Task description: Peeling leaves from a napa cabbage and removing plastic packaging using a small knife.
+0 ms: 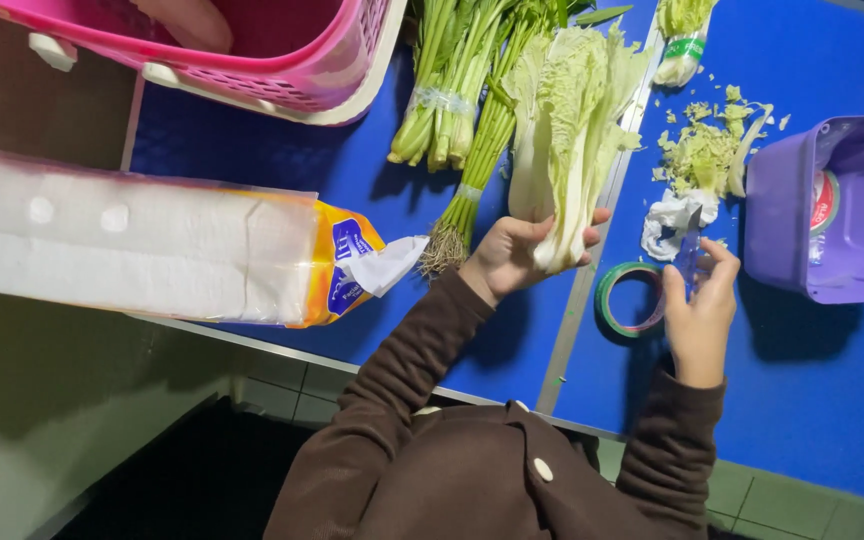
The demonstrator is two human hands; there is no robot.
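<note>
The left hand (512, 255) grips the lower end of a napa cabbage (567, 130), its fingers closed around the white stalks, and the cabbage lies on the blue counter (812, 400) with its leaves pointing away from the person. The right hand (700, 300) pinches the end of a strip of clear tape (687, 250) between thumb and fingers, just beside the green tape roll (630, 298) that lies flat on the counter. Near it are a crumpled white scrap (667, 220), a heap of cabbage trimmings (707, 150) and a purple plastic tub (837, 210). Bundles of green stalks (452, 90) lie left of the cabbage, and a pink basket (282, 50) and a long pack of tissue paper (142, 245) are further left.

I think the risk is with the tape: the strip is thin and loose, so it can fold and stick to itself or to the fingers. The outer leaves can also spread open, because only one hand holds them together.
</note>
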